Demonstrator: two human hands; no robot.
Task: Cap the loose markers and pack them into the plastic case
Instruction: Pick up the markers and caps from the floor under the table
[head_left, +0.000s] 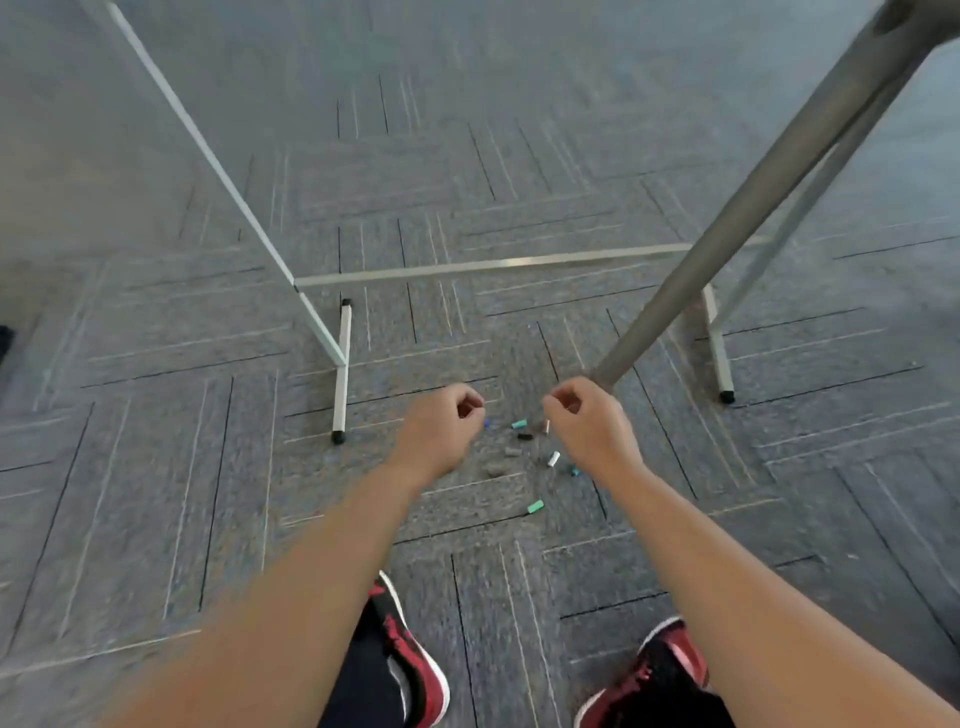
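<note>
Red-and-black shoes (415, 670) are seen at the bottom edge, beneath two outstretched forearms (311, 571). Loose caps (512, 451) are scattered on the carpet (156, 467) just before the foot of the grey table leg (727, 249): a teal cap (519, 424), a black cap (525, 436), a white cap (554, 459) and, farthest from the leg, a green cap (535, 506). No marker bodies and no plastic case are seen. The right hand (587, 415) is held just beside the leg's foot, the left hand (441, 421) beyond the caps from it. The fingers of both are curled inward, and whether anything is pinched cannot be told. The caps are probably best gathered singly by a thumb-and-forefinger pinch, with none overlooked behind the leg. No brand or writing can be read.
</note>
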